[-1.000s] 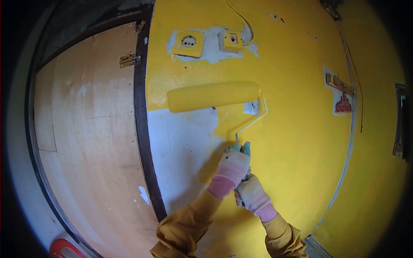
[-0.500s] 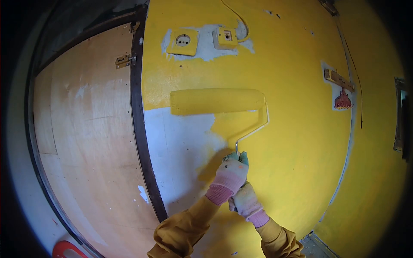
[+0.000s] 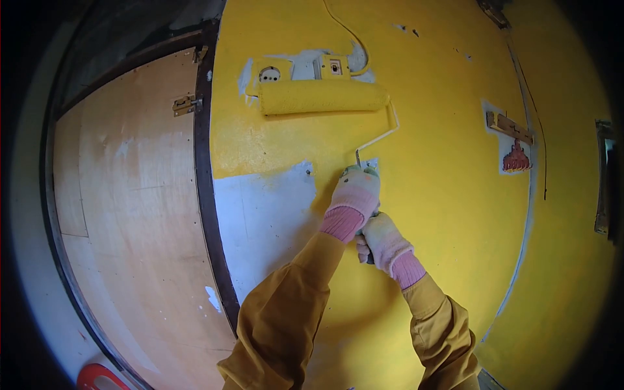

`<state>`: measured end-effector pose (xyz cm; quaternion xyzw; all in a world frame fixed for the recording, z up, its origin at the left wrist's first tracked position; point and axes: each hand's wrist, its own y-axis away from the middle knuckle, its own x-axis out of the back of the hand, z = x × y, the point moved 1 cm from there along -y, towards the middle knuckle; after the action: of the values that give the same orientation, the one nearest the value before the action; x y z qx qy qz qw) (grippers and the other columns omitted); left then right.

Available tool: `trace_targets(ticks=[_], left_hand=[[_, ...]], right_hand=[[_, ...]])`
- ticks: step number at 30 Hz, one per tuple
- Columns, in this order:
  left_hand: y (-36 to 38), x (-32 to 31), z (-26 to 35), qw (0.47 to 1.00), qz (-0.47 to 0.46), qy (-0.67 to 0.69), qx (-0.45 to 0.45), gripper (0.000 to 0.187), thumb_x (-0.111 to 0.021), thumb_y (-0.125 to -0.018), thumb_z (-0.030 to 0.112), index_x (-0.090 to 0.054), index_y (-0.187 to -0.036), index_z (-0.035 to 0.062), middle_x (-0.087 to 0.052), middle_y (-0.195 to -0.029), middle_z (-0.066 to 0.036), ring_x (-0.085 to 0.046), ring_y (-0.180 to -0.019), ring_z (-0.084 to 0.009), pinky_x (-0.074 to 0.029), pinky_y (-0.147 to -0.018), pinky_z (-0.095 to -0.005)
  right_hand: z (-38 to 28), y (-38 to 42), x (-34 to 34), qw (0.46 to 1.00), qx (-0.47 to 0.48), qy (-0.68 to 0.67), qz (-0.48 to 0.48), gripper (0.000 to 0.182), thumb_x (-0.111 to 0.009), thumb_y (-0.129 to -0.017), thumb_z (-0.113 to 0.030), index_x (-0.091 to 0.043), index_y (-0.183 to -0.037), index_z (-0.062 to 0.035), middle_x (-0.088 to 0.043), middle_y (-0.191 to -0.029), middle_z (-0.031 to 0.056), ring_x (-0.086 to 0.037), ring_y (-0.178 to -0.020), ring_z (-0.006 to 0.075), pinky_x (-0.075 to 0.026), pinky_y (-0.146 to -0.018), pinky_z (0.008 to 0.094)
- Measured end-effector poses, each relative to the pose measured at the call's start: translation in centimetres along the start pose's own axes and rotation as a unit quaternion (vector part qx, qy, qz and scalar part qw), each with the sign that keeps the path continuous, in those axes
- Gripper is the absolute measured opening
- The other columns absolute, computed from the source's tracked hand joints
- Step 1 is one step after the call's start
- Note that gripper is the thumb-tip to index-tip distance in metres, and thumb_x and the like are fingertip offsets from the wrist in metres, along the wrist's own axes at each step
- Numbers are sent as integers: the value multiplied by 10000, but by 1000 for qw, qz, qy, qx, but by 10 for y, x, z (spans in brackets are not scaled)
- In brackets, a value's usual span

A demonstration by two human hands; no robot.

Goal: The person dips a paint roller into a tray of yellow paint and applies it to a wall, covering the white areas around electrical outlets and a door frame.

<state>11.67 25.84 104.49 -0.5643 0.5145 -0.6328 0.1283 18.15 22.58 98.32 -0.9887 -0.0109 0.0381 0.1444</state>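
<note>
A paint roller [image 3: 324, 97] covered in yellow lies level against the yellow wall [image 3: 442, 195], just under a round socket [image 3: 270, 74] and a boxy switch [image 3: 335, 66]. Its bent wire frame runs down to a handle gripped by both gloved hands. My left hand [image 3: 354, 194] is closed round the upper handle. Lower and to the right, my right hand [image 3: 386, 242] is wrapped round the handle's lower end. Most of the handle is hidden by the gloves. Below the roller, a patch of whitish unpainted wall [image 3: 260, 221] borders the door frame.
To the left stands a plywood door [image 3: 136, 214] in a dark frame [image 3: 207, 162], with a brass bolt [image 3: 186, 105]. A wooden rail [image 3: 509, 127] with a red piece below it is fixed near the right corner. A yellow cable [image 3: 348, 29] loops above the switch.
Both hands have pushed the roller up the wall, from well below the socket to its lower edge. The arms now reach further upward, and the roller has shifted slightly left.
</note>
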Motion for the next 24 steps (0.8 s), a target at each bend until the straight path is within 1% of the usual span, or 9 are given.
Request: trace_targets(ticks=[12, 14, 15, 17, 18, 20, 21, 23, 24], left_hand=[[96, -98, 27, 999, 21, -22, 11, 334, -562, -637, 133, -474, -932, 5, -499, -783, -139, -512, -698, -263, -425, -570, -355], [103, -94, 30, 998, 67, -4, 1, 353, -548, -645, 117, -470, -970, 3, -493, -789, -136, -507, -698, -265, -411, -566, -356], [107, -91, 31, 998, 66, -7, 2, 353, -548, -645, 117, -470, -970, 3, -493, -789, -136, -507, -698, -265, -411, -566, -356], [124, -84, 37, 995, 82, 44, -17, 337, -523, -660, 91, -473, -982, 7, -495, -776, -127, -505, -692, -265, -408, -570, -355], [136, -84, 39, 996, 81, 41, -15, 337, -523, -660, 91, -473, -982, 7, -495, -776, -127, -505, -692, -265, -408, -570, -355], [161, -88, 45, 996, 70, 45, -20, 301, -517, -696, 108, -475, -979, 13, -491, -770, -124, -503, -692, -264, -408, -563, -364], [173, -94, 47, 997, 68, 42, -18, 301, -517, -696, 108, -475, -979, 13, -491, -770, -124, -503, -692, -264, -408, -563, -364], [194, -109, 50, 995, 37, 57, 72, 255, -510, -729, 132, -490, -953, 13, -482, -741, -133, -504, -668, -256, -402, -533, -367], [199, -116, 48, 995, 35, 54, 75, 255, -510, -729, 132, -490, -953, 13, -482, -741, -133, -504, -668, -256, -402, -533, -367]], right_hand=[[126, 23, 28, 999, -34, 7, -10, 205, -471, -763, -163, -408, -616, -35, -398, -448, 54, -405, -354, 157, -348, -340, 281], [155, 14, 38, 929, 188, 316, -35, 147, -487, -730, -139, -443, -640, -32, -446, -450, 67, -451, -373, 183, -389, -379, 282], [164, 17, 38, 930, 189, 314, -38, 147, -487, -730, -139, -443, -640, -32, -446, -450, 67, -451, -373, 183, -389, -379, 282], [168, 31, 34, 803, 397, 443, 30, 128, -520, -699, -145, -504, -746, -27, -536, -563, 90, -525, -483, 207, -427, -460, 275], [176, 40, 33, 805, 397, 440, 27, 128, -520, -699, -145, -504, -746, -27, -536, -563, 90, -525, -483, 207, -427, -460, 275], [193, 56, 33, 881, 284, 378, 23, 318, -545, -714, -183, -490, -997, -48, -569, -730, 153, -569, -715, 301, -449, -601, 358], [196, 66, 30, 882, 284, 376, 19, 318, -545, -714, -183, -490, -997, -48, -569, -730, 153, -569, -715, 301, -449, -601, 358], [202, 82, 26, 961, 125, 248, 7, 387, -536, -727, -220, -444, -1079, -87, -570, -789, 171, -556, -760, 340, -446, -648, 393], [204, 86, 24, 961, 123, 247, 3, 387, -536, -727, -220, -444, -1079, -87, -570, -789, 171, -556, -760, 340, -446, -648, 393]])
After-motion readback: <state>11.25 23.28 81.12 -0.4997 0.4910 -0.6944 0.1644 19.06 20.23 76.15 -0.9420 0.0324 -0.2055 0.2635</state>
